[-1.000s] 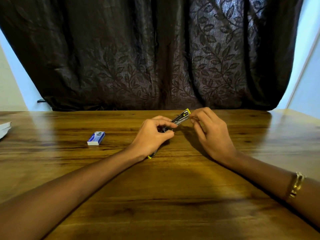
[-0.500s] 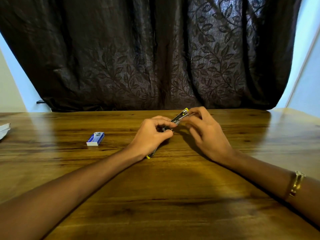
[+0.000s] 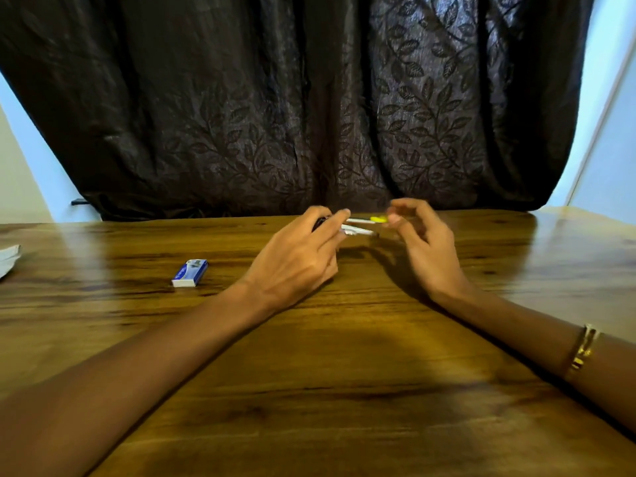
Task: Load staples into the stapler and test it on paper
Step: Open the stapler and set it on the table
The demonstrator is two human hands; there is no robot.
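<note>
My left hand (image 3: 299, 259) grips the small stapler (image 3: 358, 226) above the far middle of the wooden table (image 3: 344, 390). The stapler is metal with a yellow tip, and its two parts stand slightly apart, pointing right. Most of its body is hidden in my fingers. My right hand (image 3: 423, 246) is just right of it, fingers curled and spread, with thumb and forefinger touching the yellow tip. The image is blurred there. A small blue and white staple box (image 3: 190, 273) lies on the table to the left of my left hand.
White paper (image 3: 8, 259) sticks in at the table's left edge. A dark leaf-patterned curtain (image 3: 292, 108) hangs behind the table's far edge. A gold bracelet (image 3: 583, 351) is on my right wrist.
My left hand has turned the stapler from a diagonal to nearly level, pointing right, and lifted it. The stapler's parts have come apart. My right hand's fingers have loosened and spread.
</note>
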